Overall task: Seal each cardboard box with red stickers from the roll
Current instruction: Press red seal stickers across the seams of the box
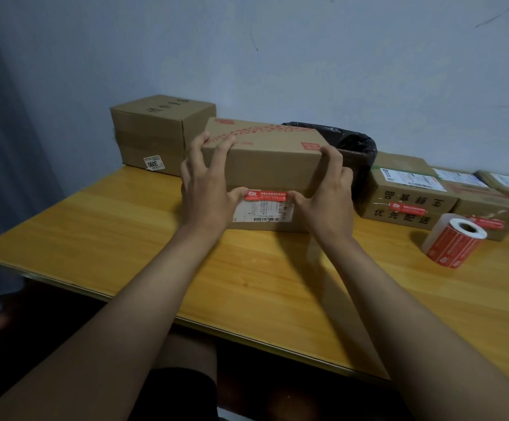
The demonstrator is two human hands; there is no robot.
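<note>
Head view, only cam. Both my hands are on the box (265, 165) at table (95, 226) centre. Left hand (204, 189): fingers spread over the box's top-left edge, thumb pressing the left end of the red sticker (266, 196). Right hand (326, 189): fingers curled over the top-right corner, thumb on the sticker's right end. So neither hand is clamped shut; both are braced on the box w/ thumbs pushing the sticker flat. The sticker lies across the near face, just above the white label (262, 212), right btwn my thumbs. Looks like it sits along a seam, but I can't tell for sure.

Progress, as I judge it: this box is nearly done, sticker on, just rubbing it down. Right of it, the printed box (405, 199) already has a red sticker on its near face, and the small box (490, 214) beside it has one too. Further right are more boxes w/ white labels; can't tell if they're sealed, partly out of frame. The far-left box (159, 132) shows no red sticker on the sides I can see, so prob. still to do.

Roll (453, 238) lies on its side on the table, near right, well apart from my right hand, just in front of the small box. A black bag (353, 141) sits behind the box I'm holding.
</note>
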